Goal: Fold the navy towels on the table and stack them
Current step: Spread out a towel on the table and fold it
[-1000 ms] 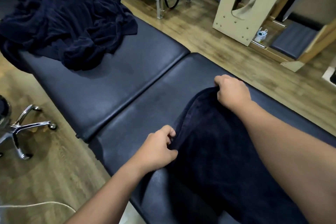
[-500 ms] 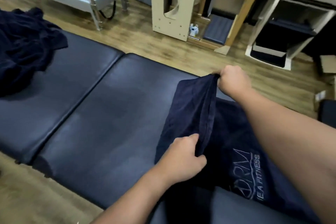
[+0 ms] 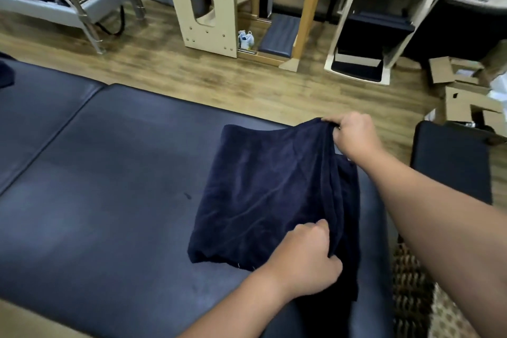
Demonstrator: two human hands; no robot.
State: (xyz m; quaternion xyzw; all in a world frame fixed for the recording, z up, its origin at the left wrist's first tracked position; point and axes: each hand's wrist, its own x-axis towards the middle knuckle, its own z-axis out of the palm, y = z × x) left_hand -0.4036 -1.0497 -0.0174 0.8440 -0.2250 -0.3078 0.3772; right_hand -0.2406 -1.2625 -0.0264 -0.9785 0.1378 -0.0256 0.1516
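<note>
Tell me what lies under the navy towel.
The navy towel rests on the dark padded table. Both hands grip its right edge. Anything between towel and table is covered.

A dark padded table fills the lower left and middle of the view, its top split by a seam running from about 11 o'clock down toward 8 o'clock. A folded navy towel lies on the right-hand section, toward 3 o'clock from the table's middle, reaching nearly to the far edge. At the towel's right side several layered edges stand bunched. A small dark mark shows on the padding just left of the towel. At 9 o'clock, at the picture's left border, a bit of dark cloth rests on the other section.
</note>
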